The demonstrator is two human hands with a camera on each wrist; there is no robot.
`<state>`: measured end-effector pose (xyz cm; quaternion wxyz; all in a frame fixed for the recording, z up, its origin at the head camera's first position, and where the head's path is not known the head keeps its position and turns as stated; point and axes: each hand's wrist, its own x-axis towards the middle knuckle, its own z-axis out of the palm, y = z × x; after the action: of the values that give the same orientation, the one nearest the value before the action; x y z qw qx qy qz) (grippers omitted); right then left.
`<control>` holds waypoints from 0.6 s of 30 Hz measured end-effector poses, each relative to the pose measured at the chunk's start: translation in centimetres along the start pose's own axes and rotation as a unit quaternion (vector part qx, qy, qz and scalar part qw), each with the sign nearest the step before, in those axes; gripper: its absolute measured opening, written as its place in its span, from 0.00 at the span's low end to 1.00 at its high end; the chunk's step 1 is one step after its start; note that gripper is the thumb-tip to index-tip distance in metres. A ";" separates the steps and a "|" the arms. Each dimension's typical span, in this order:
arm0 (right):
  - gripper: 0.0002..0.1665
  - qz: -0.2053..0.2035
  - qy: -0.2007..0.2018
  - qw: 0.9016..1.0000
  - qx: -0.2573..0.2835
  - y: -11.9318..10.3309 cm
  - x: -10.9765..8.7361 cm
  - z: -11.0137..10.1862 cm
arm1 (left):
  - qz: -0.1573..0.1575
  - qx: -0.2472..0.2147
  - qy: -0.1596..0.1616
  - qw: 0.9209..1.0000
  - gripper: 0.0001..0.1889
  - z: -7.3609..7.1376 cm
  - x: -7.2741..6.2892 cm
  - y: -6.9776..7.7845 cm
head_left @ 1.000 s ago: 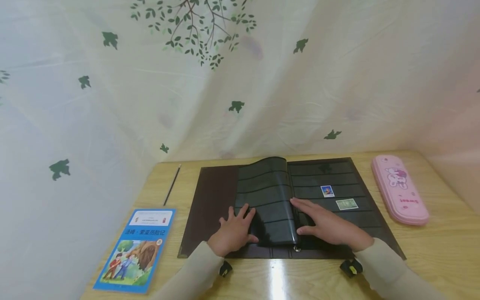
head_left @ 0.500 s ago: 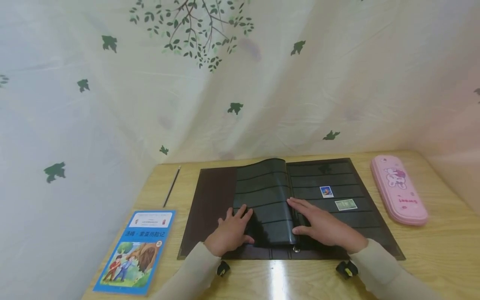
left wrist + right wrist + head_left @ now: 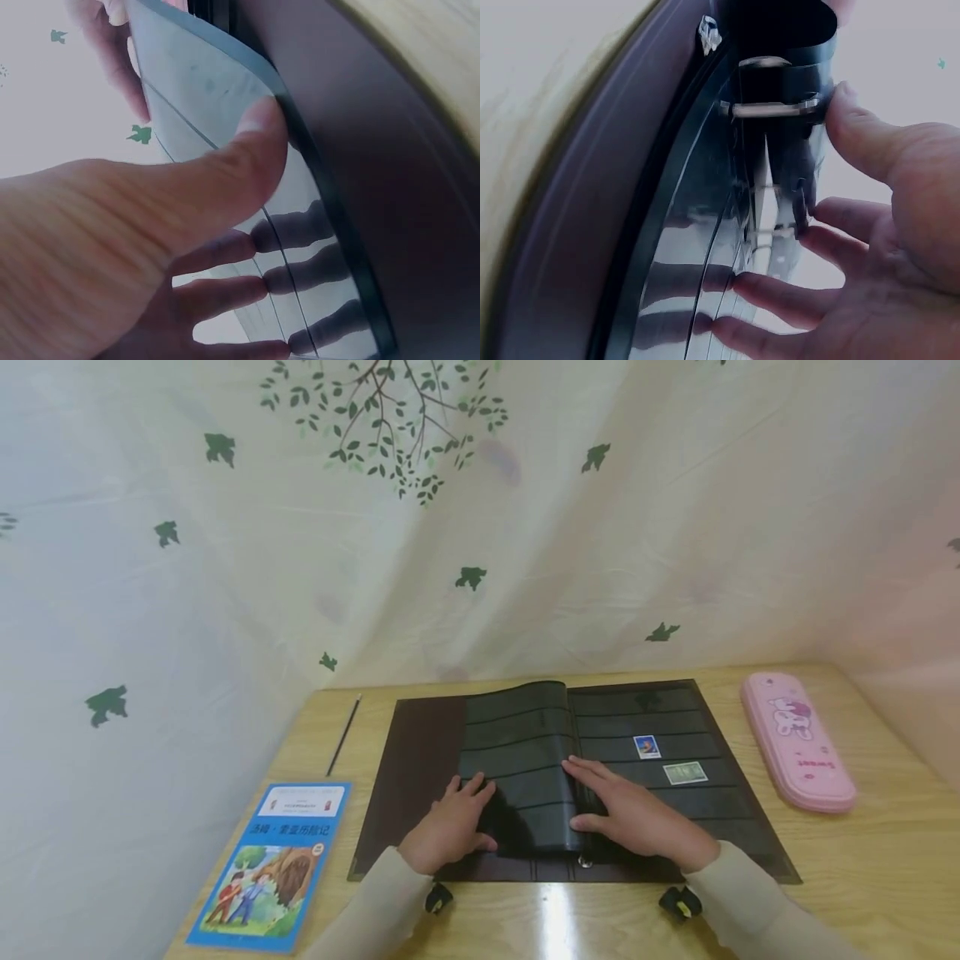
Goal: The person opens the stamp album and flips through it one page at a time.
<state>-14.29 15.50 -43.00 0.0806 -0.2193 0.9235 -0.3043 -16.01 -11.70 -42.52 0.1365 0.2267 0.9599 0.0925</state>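
Note:
A dark stamp album [image 3: 420, 760] lies spread out on the table, its black pocket pages ruled with strips. My left hand [image 3: 448, 828] rests with spread fingers on the lower part of the curved left page [image 3: 517, 735]; in the left wrist view the thumb [image 3: 262, 124] lies on that page near its lower edge. My right hand [image 3: 637, 818] touches the page by the spine with extended fingers. Metal binder rings [image 3: 772, 110] show beside the thumb in the right wrist view. On the right page [image 3: 637, 706] sit a blue stamp [image 3: 647, 747] and a green stamp [image 3: 686, 772].
Left of the album lies a blue picture-cover book [image 3: 270, 868], with a pencil [image 3: 344, 735] behind it. A pink pencil case [image 3: 798, 743] stands to the right. A patterned curtain [image 3: 480, 527] hangs behind the wooden table [image 3: 862, 877].
The album has shifted slightly left, together with both hands. The hands keep nearly the same pose on the page. The book, pencil and pencil case stay put.

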 end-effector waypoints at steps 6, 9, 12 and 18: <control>0.47 0.005 -0.008 1.000 0.001 -0.9 0.6 0.5 | 0.034 0.024 0.007 0.999 0.37 -0.3 -0.5 -0.8; 0.47 0.015 -0.013 1.000 -0.009 -1.3 0.7 0.6 | 0.039 0.031 -0.002 0.999 0.35 -0.4 -0.7 -1.3; 0.46 0.028 -0.022 0.999 -0.023 -1.5 1.0 0.8 | 0.038 0.029 -0.009 0.999 0.34 -0.5 -1.0 -1.7; 0.45 0.030 -0.022 0.999 -0.039 -1.9 1.3 0.9 | 0.033 0.027 0.010 0.999 0.31 -0.6 -1.4 -2.2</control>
<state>-14.46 13.05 -42.63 0.1014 -0.2010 0.9390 -0.2602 -15.92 -14.34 -42.17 0.1179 0.2606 0.9555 0.0727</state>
